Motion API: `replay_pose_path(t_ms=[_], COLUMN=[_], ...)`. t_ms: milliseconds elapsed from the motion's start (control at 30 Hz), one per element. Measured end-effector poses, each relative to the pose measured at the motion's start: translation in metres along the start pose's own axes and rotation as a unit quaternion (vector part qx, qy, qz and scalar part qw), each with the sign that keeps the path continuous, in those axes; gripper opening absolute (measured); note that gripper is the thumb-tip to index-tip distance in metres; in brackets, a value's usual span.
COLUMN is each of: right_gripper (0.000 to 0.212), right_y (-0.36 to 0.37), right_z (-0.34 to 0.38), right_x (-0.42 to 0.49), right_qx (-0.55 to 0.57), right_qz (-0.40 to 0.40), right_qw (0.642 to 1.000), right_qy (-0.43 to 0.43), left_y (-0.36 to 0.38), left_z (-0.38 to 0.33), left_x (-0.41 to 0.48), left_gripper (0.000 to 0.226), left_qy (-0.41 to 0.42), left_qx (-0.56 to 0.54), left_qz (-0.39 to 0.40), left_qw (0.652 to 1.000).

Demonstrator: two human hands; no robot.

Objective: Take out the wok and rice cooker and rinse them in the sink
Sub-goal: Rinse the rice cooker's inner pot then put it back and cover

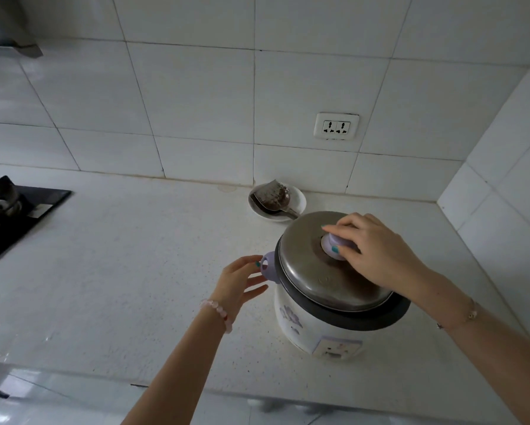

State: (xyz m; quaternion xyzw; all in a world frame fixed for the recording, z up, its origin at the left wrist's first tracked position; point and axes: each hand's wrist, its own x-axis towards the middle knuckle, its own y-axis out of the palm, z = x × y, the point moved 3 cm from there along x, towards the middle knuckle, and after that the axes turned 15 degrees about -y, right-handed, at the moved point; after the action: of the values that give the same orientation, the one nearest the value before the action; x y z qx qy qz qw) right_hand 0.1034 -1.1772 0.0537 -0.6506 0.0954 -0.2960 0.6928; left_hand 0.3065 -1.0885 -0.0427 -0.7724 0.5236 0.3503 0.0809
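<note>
A white rice cooker (300, 326) with a flower print and a dark rim stands on the white counter, right of centre. Its metal lid (306, 271) sits on top, tilted slightly. My right hand (377, 250) grips the lilac knob (334, 245) on the lid, fingers and thumb curled around it. My left hand (242, 280) is beside the cooker's left lilac side handle (268, 266), fingers relaxed and just touching it. No wok or sink is in view.
A small white dish (299, 204) with a dirty metal spatula stands behind the cooker by the tiled wall. A black gas stove (15, 216) lies at the left edge. A double wall socket (336, 126) is above. The counter (135, 271) ends in a front edge below.
</note>
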Motion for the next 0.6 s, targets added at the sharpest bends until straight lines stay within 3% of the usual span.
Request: replay_pose_path(t_ms=[600], right_gripper=[0.040], right_y=[0.0082], right_z=[-0.0084], right_x=[-0.0100], right_qx=[0.020], right_qz=[0.015], right_qw=[1.000], right_qy=[0.001], left_y=[0.0033], left_z=[0.0025], left_x=[0.0033], left_gripper=[0.014], left_qy=[0.002], left_qx=[-0.017], left_qz=[-0.007], left_qw=[1.000])
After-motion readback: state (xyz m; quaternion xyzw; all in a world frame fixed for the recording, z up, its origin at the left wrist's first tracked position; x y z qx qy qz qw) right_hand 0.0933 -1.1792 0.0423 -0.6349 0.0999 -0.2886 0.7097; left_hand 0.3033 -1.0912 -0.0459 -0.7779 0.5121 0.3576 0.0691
